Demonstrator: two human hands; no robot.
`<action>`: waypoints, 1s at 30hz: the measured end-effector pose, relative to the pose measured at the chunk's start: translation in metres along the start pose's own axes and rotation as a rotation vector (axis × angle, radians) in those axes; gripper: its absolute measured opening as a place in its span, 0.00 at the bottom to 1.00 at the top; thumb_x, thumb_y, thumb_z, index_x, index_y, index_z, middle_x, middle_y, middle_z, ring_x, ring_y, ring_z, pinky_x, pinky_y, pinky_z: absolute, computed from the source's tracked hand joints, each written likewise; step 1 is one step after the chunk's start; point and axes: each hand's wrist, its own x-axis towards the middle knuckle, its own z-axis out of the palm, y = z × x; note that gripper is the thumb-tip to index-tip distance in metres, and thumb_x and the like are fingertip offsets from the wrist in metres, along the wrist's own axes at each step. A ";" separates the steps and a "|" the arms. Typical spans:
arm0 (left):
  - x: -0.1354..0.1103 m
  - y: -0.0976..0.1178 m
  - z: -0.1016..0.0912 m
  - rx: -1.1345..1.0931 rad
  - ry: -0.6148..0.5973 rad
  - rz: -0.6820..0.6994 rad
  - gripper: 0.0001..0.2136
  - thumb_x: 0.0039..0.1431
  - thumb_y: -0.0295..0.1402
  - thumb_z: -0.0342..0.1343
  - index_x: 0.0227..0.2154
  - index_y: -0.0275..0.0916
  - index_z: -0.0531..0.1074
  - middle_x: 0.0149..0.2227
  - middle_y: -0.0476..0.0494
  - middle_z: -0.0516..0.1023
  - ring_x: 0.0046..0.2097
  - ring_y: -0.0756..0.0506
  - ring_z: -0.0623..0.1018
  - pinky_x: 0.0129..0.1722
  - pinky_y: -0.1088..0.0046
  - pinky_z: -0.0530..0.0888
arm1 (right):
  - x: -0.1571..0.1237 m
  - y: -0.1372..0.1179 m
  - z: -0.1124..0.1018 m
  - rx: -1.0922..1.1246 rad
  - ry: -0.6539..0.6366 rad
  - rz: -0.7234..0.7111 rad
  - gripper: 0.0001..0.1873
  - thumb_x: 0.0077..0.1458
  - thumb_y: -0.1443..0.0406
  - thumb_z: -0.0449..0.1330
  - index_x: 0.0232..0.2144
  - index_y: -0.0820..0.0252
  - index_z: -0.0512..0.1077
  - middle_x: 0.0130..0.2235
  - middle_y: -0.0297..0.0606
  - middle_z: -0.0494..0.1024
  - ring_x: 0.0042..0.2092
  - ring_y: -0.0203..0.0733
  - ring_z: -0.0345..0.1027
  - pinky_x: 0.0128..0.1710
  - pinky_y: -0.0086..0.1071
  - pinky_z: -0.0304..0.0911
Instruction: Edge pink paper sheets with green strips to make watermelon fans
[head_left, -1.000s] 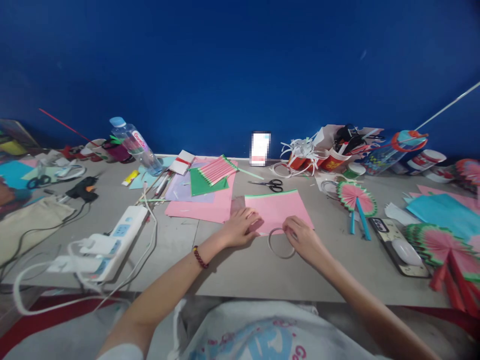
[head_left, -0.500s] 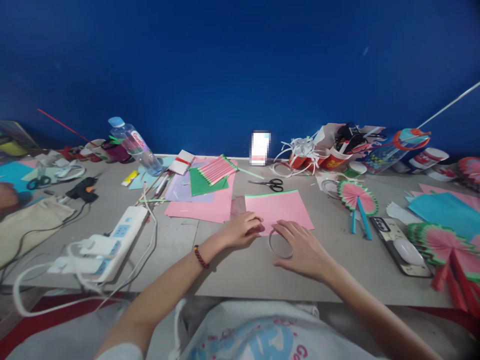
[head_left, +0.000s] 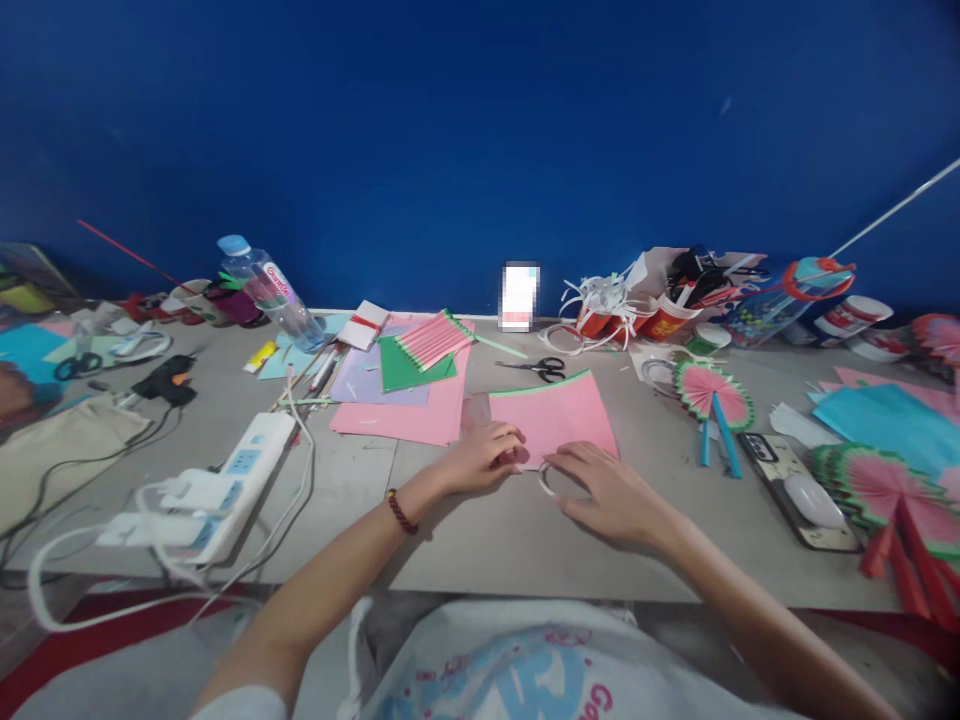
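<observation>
The left hand (head_left: 487, 452) lies at the near left corner of the pink sheet (head_left: 551, 412), its fingers loosely curled; whether they pinch anything cannot be told. The right hand (head_left: 611, 488) is over the sheet's near right edge, thumb set apart from the fingers, around a pale ring (head_left: 545, 482), probably a roll of tape; how firmly it grips is hidden. The sheet, just below the centre of the frame, has a green strip (head_left: 555, 386) along its far edge, and its right side seems to bow. To work well here, the left fingertips should probably press the near edge flat, with the ring kept low and in line with it, as a bowed sheet could crease or slip. Beyond lie black scissors (head_left: 553, 370); left of centre, a pleated paper (head_left: 433, 340) on a green sheet (head_left: 420, 377); at right, a folded fan (head_left: 709, 390)
</observation>
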 end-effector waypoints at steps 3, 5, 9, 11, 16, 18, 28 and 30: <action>0.000 0.000 -0.001 -0.041 0.019 0.017 0.10 0.63 0.35 0.52 0.44 0.39 0.70 0.50 0.36 0.71 0.53 0.41 0.70 0.53 0.62 0.70 | 0.007 0.003 -0.008 0.082 -0.046 0.005 0.20 0.58 0.57 0.55 0.51 0.57 0.70 0.50 0.44 0.75 0.53 0.48 0.66 0.53 0.40 0.60; -0.001 0.001 -0.002 -0.057 0.028 0.033 0.08 0.63 0.34 0.50 0.41 0.39 0.71 0.50 0.36 0.71 0.53 0.42 0.70 0.53 0.62 0.70 | 0.014 0.004 -0.015 0.153 -0.099 0.041 0.18 0.57 0.58 0.55 0.48 0.57 0.71 0.47 0.42 0.76 0.49 0.46 0.69 0.49 0.36 0.62; -0.002 0.001 -0.002 -0.063 0.032 0.054 0.06 0.63 0.31 0.49 0.37 0.39 0.71 0.49 0.38 0.72 0.54 0.43 0.70 0.53 0.63 0.69 | 0.029 0.005 -0.028 0.213 -0.240 0.120 0.15 0.57 0.55 0.55 0.39 0.57 0.73 0.41 0.38 0.78 0.40 0.42 0.71 0.39 0.31 0.62; -0.002 0.001 -0.002 -0.052 0.030 0.056 0.07 0.62 0.28 0.48 0.38 0.39 0.71 0.49 0.39 0.71 0.54 0.43 0.70 0.53 0.64 0.69 | 0.036 0.005 -0.032 0.207 -0.290 0.121 0.16 0.57 0.53 0.55 0.36 0.57 0.73 0.40 0.38 0.78 0.39 0.42 0.70 0.38 0.31 0.61; -0.002 0.002 -0.002 -0.041 0.033 0.028 0.11 0.57 0.22 0.48 0.39 0.39 0.71 0.50 0.40 0.71 0.53 0.44 0.71 0.52 0.67 0.70 | 0.055 0.007 -0.039 0.202 -0.416 0.152 0.24 0.56 0.46 0.52 0.29 0.59 0.74 0.32 0.38 0.77 0.33 0.41 0.68 0.31 0.30 0.58; -0.002 0.002 -0.002 -0.037 0.036 0.036 0.11 0.56 0.21 0.48 0.38 0.39 0.71 0.49 0.40 0.71 0.53 0.44 0.71 0.52 0.67 0.70 | 0.062 0.009 -0.042 0.221 -0.494 0.171 0.28 0.55 0.42 0.50 0.27 0.59 0.73 0.29 0.37 0.76 0.30 0.40 0.66 0.28 0.30 0.56; -0.003 -0.005 0.002 -0.028 0.044 0.085 0.11 0.59 0.22 0.49 0.38 0.39 0.74 0.49 0.41 0.71 0.53 0.45 0.70 0.53 0.67 0.68 | 0.077 0.012 -0.044 0.284 -0.658 0.233 0.34 0.50 0.36 0.48 0.25 0.59 0.71 0.27 0.36 0.74 0.29 0.39 0.65 0.28 0.30 0.55; -0.003 -0.005 0.002 -0.023 0.046 0.088 0.10 0.60 0.22 0.49 0.39 0.39 0.74 0.49 0.41 0.71 0.53 0.45 0.70 0.53 0.67 0.68 | 0.078 0.012 -0.043 0.303 -0.680 0.248 0.34 0.48 0.35 0.48 0.25 0.59 0.70 0.27 0.36 0.74 0.28 0.39 0.65 0.29 0.31 0.56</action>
